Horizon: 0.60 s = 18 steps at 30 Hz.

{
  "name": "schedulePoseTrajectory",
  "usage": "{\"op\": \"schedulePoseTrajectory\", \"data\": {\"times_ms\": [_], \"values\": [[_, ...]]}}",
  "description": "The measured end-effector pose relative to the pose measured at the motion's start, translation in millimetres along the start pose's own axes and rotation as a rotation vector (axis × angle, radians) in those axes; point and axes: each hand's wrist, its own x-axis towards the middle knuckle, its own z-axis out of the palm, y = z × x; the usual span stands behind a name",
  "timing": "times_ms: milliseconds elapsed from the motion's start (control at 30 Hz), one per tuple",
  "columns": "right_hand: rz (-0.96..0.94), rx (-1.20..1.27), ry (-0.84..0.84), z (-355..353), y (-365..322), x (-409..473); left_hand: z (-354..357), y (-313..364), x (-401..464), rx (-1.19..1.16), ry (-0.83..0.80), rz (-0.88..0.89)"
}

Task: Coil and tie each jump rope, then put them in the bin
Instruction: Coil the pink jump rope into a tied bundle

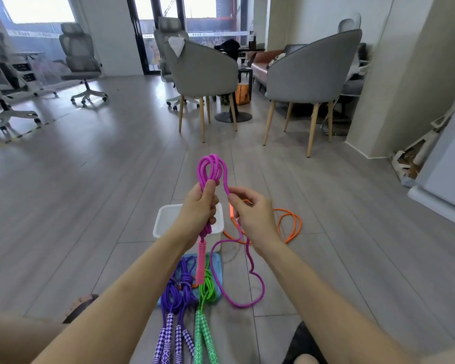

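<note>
**Magenta rope half coiled in both hands above the bin**

The purple jump ropes (177,298) and the green jump rope (206,308) run off the bottom edge at 6 o'clock, so their handles are cut short. They lie partly on a light blue mat (216,261), most of which they and the left forearm cover. The purple cords are knotted together near their upper loops; how many purple ropes there are is hard to tell. The orange jump rope (290,227) lies loose on the floor (90,193) at 3 o'clock from the bin, part of it hidden behind the right hand. Dark shapes at the lower corners are blurred and cropped.

The white bin (166,222) stands on the floor just beyond the mat, at 12 o'clock from it. Its near side is screened by the left hand and wrist; the part of the inside that shows holds nothing.

The left hand (199,206) has its fingers curled tight round a bundle of the magenta jump rope (212,169), whose loops stand up above the fist at 12 o'clock. A pink handle (200,261) hangs straight down below the fist. The right hand (250,214) pinches the free strand between thumb and fingers just beside the loops; the remaining cord drops under that hand and curls on the floor at 5 o'clock from the bin.
</note>
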Motion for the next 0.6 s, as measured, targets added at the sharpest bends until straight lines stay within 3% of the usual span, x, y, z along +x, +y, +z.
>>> {"op": "schedulePoseTrajectory", "data": {"times_ms": [200, 300, 500, 600], "values": [[0.003, 0.022, 0.027, 10, -1, -6, 9, -5, -6, -0.026, -0.031, 0.003], [0.011, -0.038, -0.036, 9, -1, -6, 8, -9, -5, -0.059, -0.040, -0.020], [0.086, -0.066, -0.364, 6, -11, -6, -6, -17, 4, -0.237, 0.163, -0.109], [0.080, -0.215, -0.528, -11, -14, 0, -32, -13, 16, -0.603, 0.297, -0.122]]}}
